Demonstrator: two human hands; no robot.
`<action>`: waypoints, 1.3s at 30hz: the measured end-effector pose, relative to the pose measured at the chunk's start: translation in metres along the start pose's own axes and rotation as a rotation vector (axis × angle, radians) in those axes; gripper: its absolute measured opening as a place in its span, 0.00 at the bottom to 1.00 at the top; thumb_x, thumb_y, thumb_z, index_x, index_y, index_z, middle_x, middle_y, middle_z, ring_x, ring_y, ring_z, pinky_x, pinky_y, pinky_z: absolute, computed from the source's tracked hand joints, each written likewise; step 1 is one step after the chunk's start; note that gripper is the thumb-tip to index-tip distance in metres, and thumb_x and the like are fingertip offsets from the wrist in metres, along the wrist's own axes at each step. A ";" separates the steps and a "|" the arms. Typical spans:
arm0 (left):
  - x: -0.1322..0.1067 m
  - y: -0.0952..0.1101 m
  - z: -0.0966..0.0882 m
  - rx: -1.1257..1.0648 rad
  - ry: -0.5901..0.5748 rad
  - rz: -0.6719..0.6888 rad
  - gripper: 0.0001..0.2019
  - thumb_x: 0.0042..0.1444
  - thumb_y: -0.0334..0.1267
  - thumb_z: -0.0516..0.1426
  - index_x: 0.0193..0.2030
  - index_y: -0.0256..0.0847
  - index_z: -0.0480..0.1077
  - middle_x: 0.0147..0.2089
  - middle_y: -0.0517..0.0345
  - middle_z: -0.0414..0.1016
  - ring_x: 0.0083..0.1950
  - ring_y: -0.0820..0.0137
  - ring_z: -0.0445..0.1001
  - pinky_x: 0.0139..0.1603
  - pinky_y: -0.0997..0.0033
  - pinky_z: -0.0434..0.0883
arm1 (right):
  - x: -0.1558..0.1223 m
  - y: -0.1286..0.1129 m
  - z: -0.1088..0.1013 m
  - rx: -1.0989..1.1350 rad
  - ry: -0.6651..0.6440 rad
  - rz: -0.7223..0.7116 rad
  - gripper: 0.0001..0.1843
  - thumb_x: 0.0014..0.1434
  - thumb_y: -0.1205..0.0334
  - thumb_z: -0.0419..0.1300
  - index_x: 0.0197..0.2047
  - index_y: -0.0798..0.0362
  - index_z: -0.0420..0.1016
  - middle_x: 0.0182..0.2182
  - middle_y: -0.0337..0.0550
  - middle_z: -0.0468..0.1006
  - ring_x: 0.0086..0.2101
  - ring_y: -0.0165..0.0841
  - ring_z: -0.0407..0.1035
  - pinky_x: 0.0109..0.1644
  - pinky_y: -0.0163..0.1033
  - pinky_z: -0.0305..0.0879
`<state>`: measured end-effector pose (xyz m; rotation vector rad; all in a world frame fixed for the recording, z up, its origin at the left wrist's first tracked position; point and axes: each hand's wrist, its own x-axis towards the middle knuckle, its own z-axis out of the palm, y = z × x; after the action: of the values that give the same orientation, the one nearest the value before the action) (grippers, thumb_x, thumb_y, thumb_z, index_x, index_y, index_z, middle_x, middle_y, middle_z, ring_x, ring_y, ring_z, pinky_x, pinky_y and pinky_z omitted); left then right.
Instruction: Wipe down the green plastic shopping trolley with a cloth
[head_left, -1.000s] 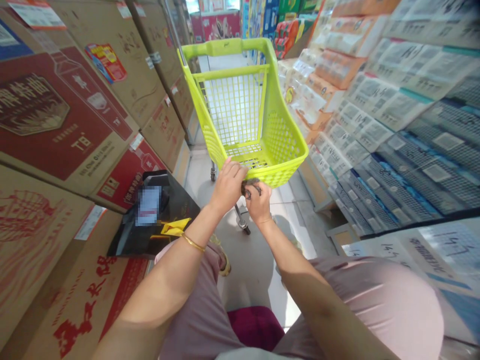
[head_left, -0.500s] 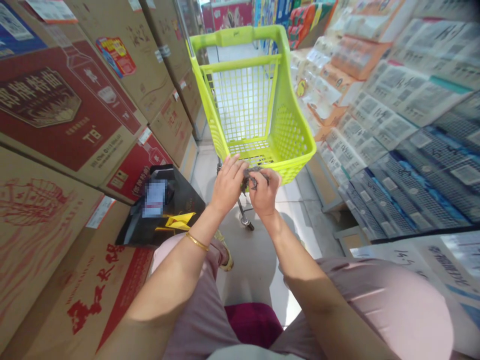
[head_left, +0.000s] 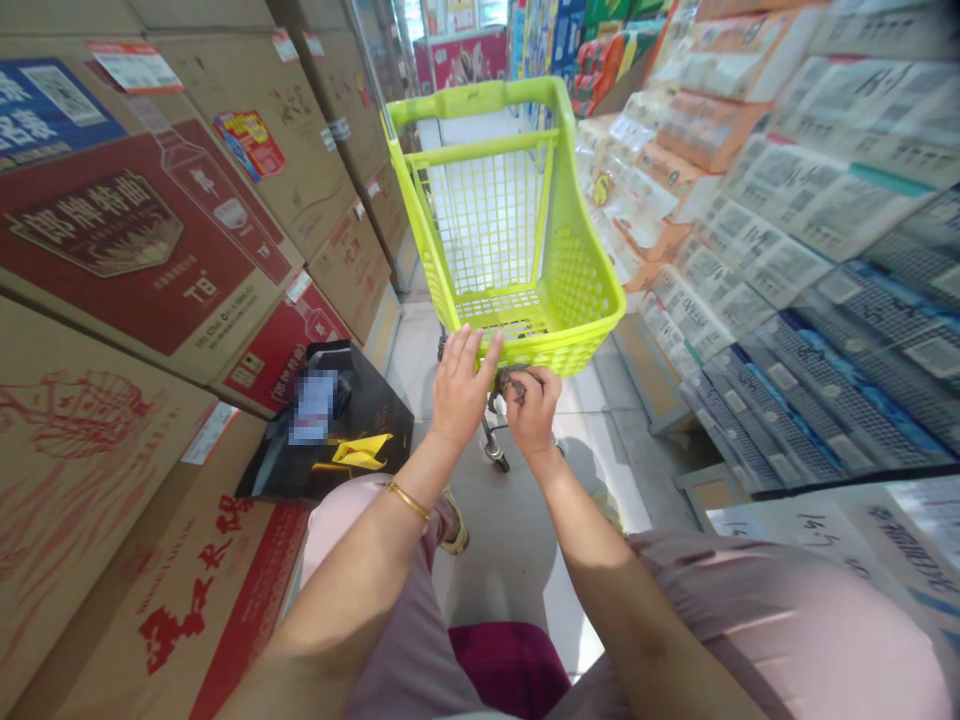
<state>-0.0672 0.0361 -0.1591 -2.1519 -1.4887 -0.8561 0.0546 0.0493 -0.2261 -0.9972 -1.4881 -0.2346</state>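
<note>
Rag in right hand, at the near edge of the cart basket.
Right hand (head_left: 535, 412): fingers closed on a crumpled dark rag (head_left: 501, 384), just below the near rim, towards the near left corner; can't tell if rag touches plastic. Left hand (head_left: 458, 388): open, fingers out flat over the same rim at that corner. Yellow-green cart basket (head_left: 566, 348): open-topped, slotted floor, perforated right wall, grid at the far end. Caster (head_left: 496, 457) on the floor below. Left of it, black bag (head_left: 379, 415) against the stacked cartons (head_left: 127, 240), yellow piece (head_left: 362, 451) at its near side; contents hidden. Right: plastic-wrapped packs (head_left: 757, 245) stacked along the aisle.
</note>
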 end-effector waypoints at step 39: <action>0.005 -0.005 0.009 0.038 0.138 -0.131 0.14 0.65 0.35 0.45 0.54 0.39 0.64 0.53 0.46 0.72 0.62 0.61 0.65 0.68 0.48 0.56 | 0.037 -0.019 0.015 -0.012 0.080 -0.124 0.11 0.61 0.65 0.55 0.46 0.45 0.73 0.40 0.43 0.69 0.44 0.32 0.62 0.53 0.41 0.61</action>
<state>-0.0680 0.0472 -0.1621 -1.9436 -1.5759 -0.9919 0.0361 0.0635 -0.1883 -0.8960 -1.4782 -0.3691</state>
